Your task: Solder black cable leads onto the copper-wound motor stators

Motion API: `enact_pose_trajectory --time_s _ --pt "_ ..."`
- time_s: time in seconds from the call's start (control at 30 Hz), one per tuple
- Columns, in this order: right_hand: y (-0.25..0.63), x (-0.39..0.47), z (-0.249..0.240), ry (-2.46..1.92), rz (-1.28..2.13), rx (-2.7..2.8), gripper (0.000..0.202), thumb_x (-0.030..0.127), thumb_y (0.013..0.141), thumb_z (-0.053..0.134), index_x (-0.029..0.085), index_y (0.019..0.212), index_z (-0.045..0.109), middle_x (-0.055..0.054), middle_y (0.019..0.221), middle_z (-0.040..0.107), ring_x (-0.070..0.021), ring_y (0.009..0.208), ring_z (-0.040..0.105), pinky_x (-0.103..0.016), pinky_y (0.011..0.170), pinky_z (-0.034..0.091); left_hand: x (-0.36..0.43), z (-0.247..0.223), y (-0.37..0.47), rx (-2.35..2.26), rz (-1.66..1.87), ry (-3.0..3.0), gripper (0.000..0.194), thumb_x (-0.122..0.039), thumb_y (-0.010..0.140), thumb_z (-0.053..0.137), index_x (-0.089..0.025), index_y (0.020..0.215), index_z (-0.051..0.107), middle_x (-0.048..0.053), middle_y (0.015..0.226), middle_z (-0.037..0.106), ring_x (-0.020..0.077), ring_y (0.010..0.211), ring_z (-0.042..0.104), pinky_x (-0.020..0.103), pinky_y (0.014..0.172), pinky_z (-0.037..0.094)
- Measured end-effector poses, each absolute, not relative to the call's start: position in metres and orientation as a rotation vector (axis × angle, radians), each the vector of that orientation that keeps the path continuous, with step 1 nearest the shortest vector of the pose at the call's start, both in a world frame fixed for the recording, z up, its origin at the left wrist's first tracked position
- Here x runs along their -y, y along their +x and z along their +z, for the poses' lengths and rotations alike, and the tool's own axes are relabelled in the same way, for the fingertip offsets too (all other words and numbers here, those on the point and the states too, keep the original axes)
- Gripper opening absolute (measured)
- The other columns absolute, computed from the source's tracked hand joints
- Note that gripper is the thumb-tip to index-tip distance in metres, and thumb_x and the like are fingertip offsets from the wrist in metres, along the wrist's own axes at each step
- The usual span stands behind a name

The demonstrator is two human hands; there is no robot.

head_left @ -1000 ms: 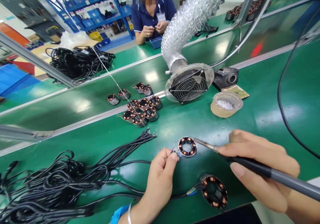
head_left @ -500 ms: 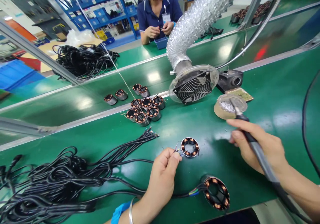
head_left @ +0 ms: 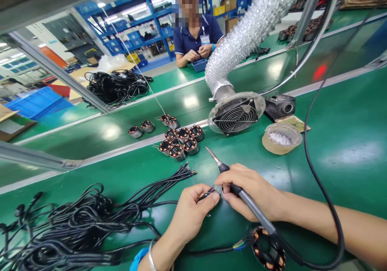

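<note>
My left hand [head_left: 196, 206] pinches the thin coloured wire ends [head_left: 208, 192] of a black cable between thumb and fingers. Close beside it, my right hand [head_left: 256, 190] grips a soldering iron [head_left: 255, 208], its bare metal tip pointing up and left, away from the wires. The right fingertips meet at the wires, by a small visible edge of a stator that the hand otherwise hides. Below, a copper-wound stator [head_left: 259, 249] joined to a cable with coloured wires lies near the table edge, partly covered by the iron's handle and cord.
Black cables [head_left: 72, 226] heap at the left. Several stators [head_left: 183, 136] cluster mid-table. A fume extractor [head_left: 236, 117] on a silver duct hangs ahead, with a round tub [head_left: 281, 144] to its right. A co-worker [head_left: 198, 41] sits opposite. The iron's cord [head_left: 320, 178] loops at right.
My right hand has brought the soldering iron left from the round tub to my left hand. It now covers most of the stator that lay there. The view has shifted slightly.
</note>
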State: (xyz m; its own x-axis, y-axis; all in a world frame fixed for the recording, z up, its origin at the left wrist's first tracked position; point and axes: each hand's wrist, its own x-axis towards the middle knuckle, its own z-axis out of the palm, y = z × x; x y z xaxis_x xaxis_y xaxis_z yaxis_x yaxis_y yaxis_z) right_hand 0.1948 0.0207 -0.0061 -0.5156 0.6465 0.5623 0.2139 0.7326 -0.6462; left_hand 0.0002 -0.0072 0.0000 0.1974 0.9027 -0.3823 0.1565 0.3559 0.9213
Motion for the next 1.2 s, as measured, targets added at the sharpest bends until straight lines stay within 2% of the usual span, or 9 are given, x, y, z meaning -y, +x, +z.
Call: enact_pose_trajectory --time_s 0.13,0.23,0.33,0.5,0.6,0.77,0.93,1.03,1.2 --pt "0.196 -0.02 -0.009 -0.642 0.691 2.04 0.029 0.007 0.082 0.056 0.018 0.109 0.055 0.0 0.079 0.063 -0.0154 0.073 0.056 -0.03 0.071 0.045 0.01 -0.002 0.003 -1.247 0.717 1.085 0.039 -0.05 0.073 0.075 -0.012 0.069 0.066 -0.005 0.056 0.046 0.0064 0.053 0.033 0.018 0.051 0.026" --pt "0.196 -0.019 -0.012 -0.657 0.693 2.021 0.029 0.008 0.083 0.056 0.019 0.11 0.054 0.0 0.077 0.062 -0.0156 0.071 0.054 -0.031 0.07 0.044 0.01 -0.004 0.001 -1.261 0.764 0.955 0.04 -0.054 0.073 0.074 -0.015 0.073 0.063 -0.008 0.05 0.044 0.0039 0.041 0.025 0.018 0.042 0.019" --pt "0.195 -0.018 -0.016 -0.675 0.709 2.004 0.03 0.008 0.084 0.058 0.02 0.111 0.054 0.0 0.078 0.063 -0.0161 0.072 0.054 -0.031 0.07 0.044 0.008 -0.005 -0.003 -1.308 0.788 0.864 0.041 -0.054 0.07 0.075 -0.016 0.068 0.061 -0.008 0.046 0.045 0.0029 0.036 0.021 0.019 0.038 0.014" --pt "0.193 -0.016 -0.018 -0.713 0.737 1.996 0.027 0.009 0.087 0.058 0.021 0.11 0.055 0.0 0.08 0.064 -0.016 0.074 0.056 -0.03 0.07 0.046 0.004 -0.005 0.0 -1.313 0.822 0.891 0.032 -0.045 0.068 0.079 -0.014 0.069 0.072 -0.004 0.054 0.055 0.0057 0.048 0.035 0.018 0.05 0.029" --pt "0.192 -0.014 -0.014 -0.741 0.736 1.971 0.029 0.009 0.086 0.059 0.021 0.112 0.055 -0.001 0.082 0.063 -0.0163 0.076 0.057 -0.028 0.07 0.048 0.002 -0.002 0.004 -1.322 0.804 0.917 0.029 -0.041 0.067 0.079 -0.013 0.068 0.074 0.0 0.06 0.061 0.0093 0.057 0.043 0.021 0.057 0.033" --pt "0.19 -0.018 -0.009 -0.75 0.662 2.009 0.034 0.01 0.086 0.058 0.021 0.117 0.053 -0.005 0.093 0.065 -0.0174 0.077 0.053 -0.029 0.067 0.048 0.0 0.004 0.004 -1.323 0.748 1.072 0.026 -0.039 0.072 0.072 -0.013 0.068 0.075 -0.001 0.058 0.057 0.0109 0.057 0.041 0.023 0.057 0.033" --pt "0.188 -0.023 -0.009 -0.721 0.747 2.048 0.031 0.007 0.088 0.052 0.022 0.115 0.054 -0.002 0.087 0.066 -0.0164 0.077 0.056 -0.027 0.069 0.049 0.003 0.004 -0.001 -1.302 0.758 1.253 0.029 -0.039 0.08 0.063 -0.013 0.069 0.071 0.0 0.061 0.056 0.0126 0.06 0.043 0.023 0.058 0.034" --pt "0.19 -0.021 -0.007 -0.763 0.832 2.026 0.033 0.007 0.086 0.053 0.024 0.115 0.054 0.0 0.086 0.065 -0.0149 0.079 0.058 -0.026 0.071 0.05 0.007 0.001 -0.004 -1.331 0.743 1.274 0.029 -0.038 0.081 0.06 -0.013 0.068 0.068 -0.001 0.06 0.052 0.0127 0.059 0.041 0.023 0.056 0.033" --pt "0.193 -0.019 -0.001 -0.858 1.001 2.017 0.044 0.01 0.079 0.06 0.025 0.12 0.052 -0.001 0.093 0.065 -0.0143 0.082 0.062 -0.027 0.076 0.052 0.011 0.001 -0.002 -1.341 0.702 1.306 0.031 -0.036 0.084 0.057 -0.014 0.068 0.072 -0.002 0.057 0.047 0.0124 0.057 0.035 0.023 0.053 0.027"
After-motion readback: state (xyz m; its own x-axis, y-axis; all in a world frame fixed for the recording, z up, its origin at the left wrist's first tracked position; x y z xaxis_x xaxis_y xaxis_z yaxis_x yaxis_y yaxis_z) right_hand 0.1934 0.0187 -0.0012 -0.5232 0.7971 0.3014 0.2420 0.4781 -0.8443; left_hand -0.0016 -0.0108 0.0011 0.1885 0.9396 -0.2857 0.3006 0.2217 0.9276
